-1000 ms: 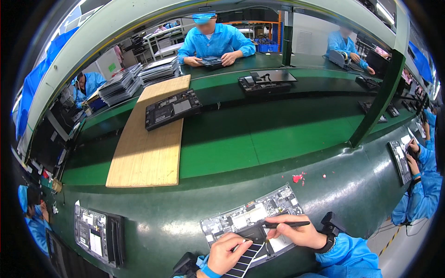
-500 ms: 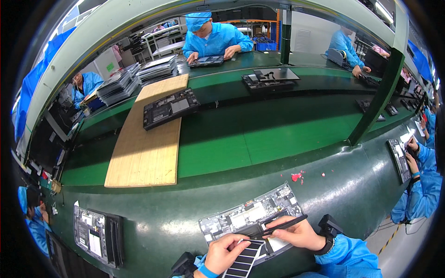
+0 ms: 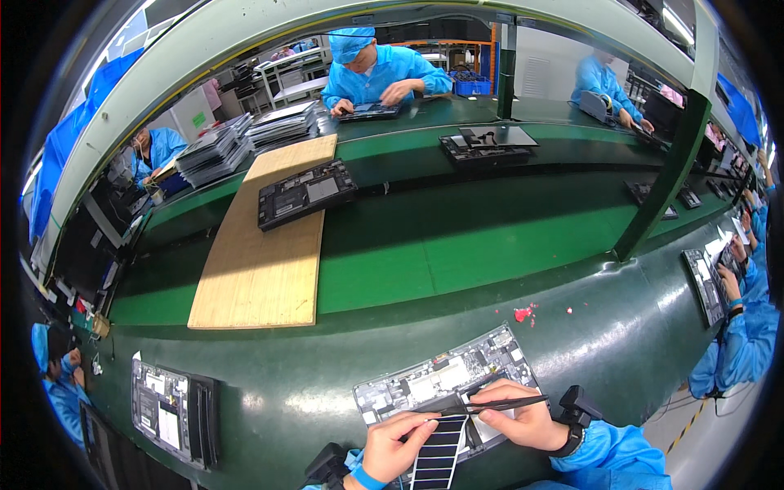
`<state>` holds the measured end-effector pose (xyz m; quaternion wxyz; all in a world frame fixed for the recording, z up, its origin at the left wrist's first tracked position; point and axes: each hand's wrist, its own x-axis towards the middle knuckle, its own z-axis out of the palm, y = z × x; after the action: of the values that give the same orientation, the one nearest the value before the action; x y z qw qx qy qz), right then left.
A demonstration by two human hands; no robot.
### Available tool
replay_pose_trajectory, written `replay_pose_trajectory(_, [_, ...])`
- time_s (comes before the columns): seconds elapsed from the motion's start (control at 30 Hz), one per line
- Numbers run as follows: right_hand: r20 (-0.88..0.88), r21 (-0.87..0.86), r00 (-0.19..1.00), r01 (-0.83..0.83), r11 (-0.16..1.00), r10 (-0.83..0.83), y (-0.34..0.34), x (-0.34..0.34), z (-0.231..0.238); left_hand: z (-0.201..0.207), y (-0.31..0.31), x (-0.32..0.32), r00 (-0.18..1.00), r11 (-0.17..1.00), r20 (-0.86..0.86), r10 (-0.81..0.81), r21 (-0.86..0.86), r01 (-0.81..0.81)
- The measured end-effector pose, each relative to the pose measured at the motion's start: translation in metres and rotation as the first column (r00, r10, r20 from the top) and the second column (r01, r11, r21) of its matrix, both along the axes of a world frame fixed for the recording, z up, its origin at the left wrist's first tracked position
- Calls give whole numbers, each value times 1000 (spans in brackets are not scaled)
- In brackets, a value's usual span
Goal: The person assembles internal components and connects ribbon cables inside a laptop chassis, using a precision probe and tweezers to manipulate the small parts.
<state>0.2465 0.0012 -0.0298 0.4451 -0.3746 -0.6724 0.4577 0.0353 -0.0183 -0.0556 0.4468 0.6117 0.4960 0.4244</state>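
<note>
An opened laptop base (image 3: 482,359) lies tilted on the green bench before me, its circuit boards facing up. My left hand (image 3: 390,447) is closed, pinching the top corner of a white-edged sheet of black adhesive strips (image 3: 436,454) over the laptop's near edge. My right hand (image 3: 523,423) is closed around black tweezers (image 3: 518,403), held nearly level above the laptop. The tweezer tips reach to the top edge of the sheet, near my left fingertips. Whether they grip a strip is too small to tell. Both hands hide part of the laptop.
A stack of opened laptop bases (image 3: 171,412) stands at left. Red scraps (image 3: 523,314) lie beyond my laptop. Across the green conveyor (image 3: 392,269) rests a wooden board (image 3: 257,278) carrying another laptop base (image 3: 306,194). A green post (image 3: 665,175) rises at right. Co-workers sit around.
The tweezers have swung to a flatter angle, their tips coming to the sheet's top edge. The sheet has turned and shifted slightly right with my left hand.
</note>
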Motion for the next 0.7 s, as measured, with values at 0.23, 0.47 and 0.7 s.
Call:
replay_pose_trajectory(0.23, [-212,-272,962,-229,935,174,-1,-4,-13,3,-1,2,989,980,-140,-55,180,80])
replay_pose_trajectory(0.47, [-320,-376,931,-295,878,176,-1,-2,-16,2,1,3,981,969,-187,-50,230,93])
replay_pose_trajectory(0.7, [-233,-322,948,-284,903,216,3,-2,-18,4,-3,2,981,994,-180,-77,57,89])
